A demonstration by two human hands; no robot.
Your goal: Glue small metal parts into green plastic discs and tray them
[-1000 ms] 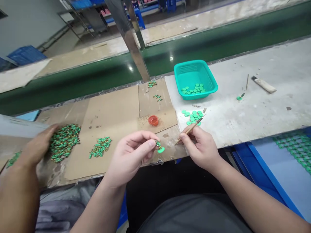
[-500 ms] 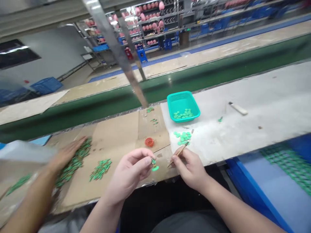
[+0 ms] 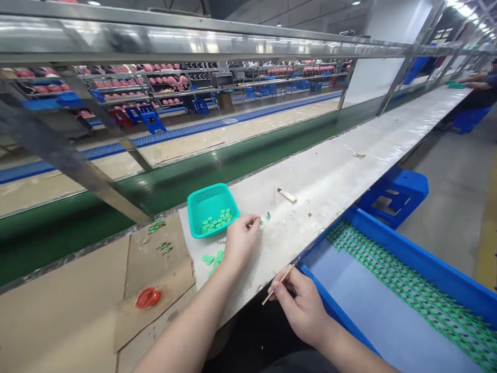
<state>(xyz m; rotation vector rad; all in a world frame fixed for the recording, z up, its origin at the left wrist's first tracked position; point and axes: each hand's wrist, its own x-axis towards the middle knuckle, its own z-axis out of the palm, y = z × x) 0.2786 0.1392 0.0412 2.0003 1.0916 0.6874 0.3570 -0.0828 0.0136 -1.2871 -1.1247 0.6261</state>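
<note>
My left hand [image 3: 243, 241] reaches over the white-covered bench just right of the turquoise basket [image 3: 191, 215]. Its fingers pinch a small green piece [image 3: 261, 222], mostly hidden behind the fingertips. Close by, another small green figure on a round base [image 3: 268, 215] stands upright. My right hand [image 3: 305, 305] is closed around a thin wooden-handled brush [image 3: 277, 285] near the bench's front edge, its dark tip pointing up and right. Green discs [image 3: 208, 258] lie loose below the basket, partly behind my left forearm, and more discs [image 3: 217, 221] lie inside it.
A red dish [image 3: 148, 297] sits on cardboard [image 3: 77, 305] at left, with small green pieces [image 3: 156, 226] behind it. A white-handled tool [image 3: 287, 195] lies farther back. At right, a blue crate [image 3: 373, 223] holds rows of green pieces. A blue stool [image 3: 404, 191] stands beyond it.
My view has swung right. My left hand has moved right with the small green piece, from the cardboard to past the basket. The brush stays in my right hand. The other person's arm is out of view.
</note>
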